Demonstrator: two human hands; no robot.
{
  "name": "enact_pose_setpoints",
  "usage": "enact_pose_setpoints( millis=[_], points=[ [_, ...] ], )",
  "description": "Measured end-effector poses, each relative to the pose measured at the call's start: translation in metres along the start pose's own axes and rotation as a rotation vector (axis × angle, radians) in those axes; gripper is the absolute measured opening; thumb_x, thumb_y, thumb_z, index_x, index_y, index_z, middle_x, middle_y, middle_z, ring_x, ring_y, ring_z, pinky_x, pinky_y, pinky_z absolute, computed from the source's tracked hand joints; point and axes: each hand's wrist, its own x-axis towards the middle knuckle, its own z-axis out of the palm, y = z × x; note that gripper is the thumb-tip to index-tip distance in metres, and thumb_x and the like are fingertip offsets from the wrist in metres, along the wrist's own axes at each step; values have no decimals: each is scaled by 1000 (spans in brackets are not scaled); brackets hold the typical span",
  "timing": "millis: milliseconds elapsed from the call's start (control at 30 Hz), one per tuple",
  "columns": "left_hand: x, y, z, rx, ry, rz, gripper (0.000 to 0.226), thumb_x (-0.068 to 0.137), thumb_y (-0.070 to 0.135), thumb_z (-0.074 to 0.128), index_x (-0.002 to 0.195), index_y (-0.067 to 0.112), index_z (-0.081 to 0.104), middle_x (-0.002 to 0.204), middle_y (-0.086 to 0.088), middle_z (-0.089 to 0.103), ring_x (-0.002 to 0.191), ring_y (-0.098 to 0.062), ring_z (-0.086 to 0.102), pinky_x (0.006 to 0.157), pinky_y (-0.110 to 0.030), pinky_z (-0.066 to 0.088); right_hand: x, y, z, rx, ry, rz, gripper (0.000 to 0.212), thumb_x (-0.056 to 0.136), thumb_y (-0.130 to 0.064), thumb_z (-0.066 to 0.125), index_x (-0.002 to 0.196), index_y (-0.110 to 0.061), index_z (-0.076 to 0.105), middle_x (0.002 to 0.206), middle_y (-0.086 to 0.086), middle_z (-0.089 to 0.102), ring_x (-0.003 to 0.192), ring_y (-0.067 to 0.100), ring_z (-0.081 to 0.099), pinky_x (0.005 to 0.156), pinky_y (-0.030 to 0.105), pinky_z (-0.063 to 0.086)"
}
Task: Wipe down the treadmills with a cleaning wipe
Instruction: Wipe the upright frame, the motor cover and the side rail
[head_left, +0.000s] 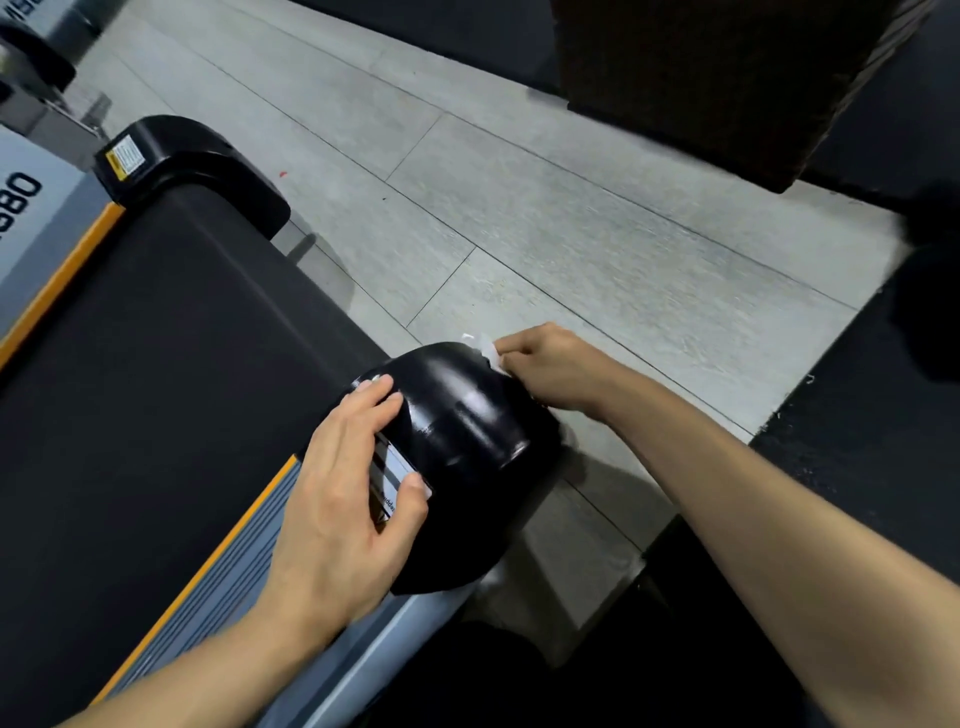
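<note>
Rear of treadmill, near corner; right hand (550, 371) pinches a white cleaning wipe (485, 349) against the far side of the glossy black end cap (467, 431), fingers curled round the wipe; left hand (345, 499) lies flat on the cap's near side, fingers straight, thumb on the warning label (392, 480), holding nothing.

Step in hand, as judged: wiping the cap. To do it well: keep the wipe flat to the curve, follow the rounded edge down to the floor side, brace with the left hand, overlap passes.

Cap: smooth moulded plastic, domed, showing highlights; belt (156, 364) matte black; side rail (228, 587) ribbed grey with orange edge strip; floor (571, 234) pale grey tile, fine seams.
</note>
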Motion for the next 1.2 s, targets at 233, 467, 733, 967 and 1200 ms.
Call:
enact_pose_setpoints(
  millis=[233, 467, 733, 967, 1200],
  points=[
    [-1, 1, 1, -3, -3, 0, 59, 90, 30, 50, 143, 5, 51, 154, -3, 45, 148, -21, 36, 119, -45, 33, 8, -17, -4, -19, -10, -25, 26, 96, -7, 47, 77, -17, 62, 70, 0, 54, 63, 10, 50, 52, 24, 37],
    [2, 4, -1, -30, 3, -10, 55, 90, 34, 50, 138, 8, 53, 147, 1, 48, 138, -19, 44, 110, -42, 41, -73, -48, 56, -293, 414, -792, 25, 85, 1, 57, 105, -1, 71, 110, 17, 72, 106, 29, 66, 91, 36, 46],
    [3, -1, 0, 161, -85, 214, 51, 99, 26, 43, 147, 14, 52, 159, -1, 41, 151, -25, 31, 121, -55, 28, -24, -20, 8, -197, 153, -120, 29, 97, -15, 44, 111, -8, 69, 90, 7, 66, 83, 24, 58, 74, 29, 47],
    [5, 0, 0, 149, -114, 213, 52, 98, 28, 43, 149, 21, 50, 161, 3, 39, 153, -23, 28, 121, -52, 26, -20, 63, 6, 257, 85, 87, 44, 89, 2, 52, 60, -26, 72, 51, -14, 50, 46, 2, 39, 54, 22, 33],
    [6, 1, -1, 139, -123, 200, 52, 97, 30, 43, 147, 17, 53, 159, 1, 41, 151, -25, 31, 119, -55, 29, -95, 66, 53, 503, 502, -136, 44, 96, 2, 52, 124, -27, 70, 130, -15, 65, 123, -8, 55, 109, 14, 39]
  ],
)
